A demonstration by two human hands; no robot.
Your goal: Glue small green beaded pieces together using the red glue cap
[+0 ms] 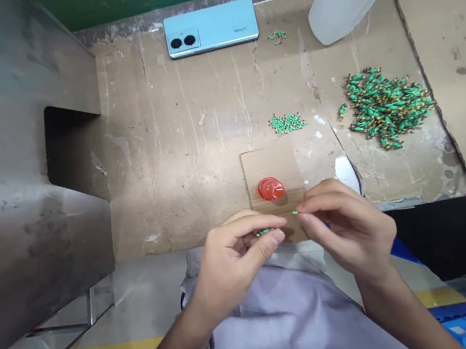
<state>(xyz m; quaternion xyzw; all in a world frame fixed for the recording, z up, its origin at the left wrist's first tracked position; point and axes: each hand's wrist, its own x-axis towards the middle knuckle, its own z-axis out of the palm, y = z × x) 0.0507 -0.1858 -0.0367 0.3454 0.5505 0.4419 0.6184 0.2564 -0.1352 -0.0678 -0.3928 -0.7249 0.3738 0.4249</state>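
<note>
Pinching tiny green parts between both hands at the near edge of the table [179, 165].

From my remote seat I see the left hand [232, 256] curled narrow, thumb and forefinger closed on a small green component [263, 232] whose long axis runs roughly left to right; the right hand [345, 222] is likewise pinched tight on a second tiny green piece [295, 212], just beside and slightly above the first; the two fingertips sit near each other, apart by a sliver; a red glossy blob [271, 188] rests on a small brown cardboard square [270, 163] just beyond the hands; a big heap of green parts [386, 105] lies well off to the right, nearer the right hand; a smaller green cluster [287, 123] and a pale blue phone [211, 27] lie farther back.
</note>
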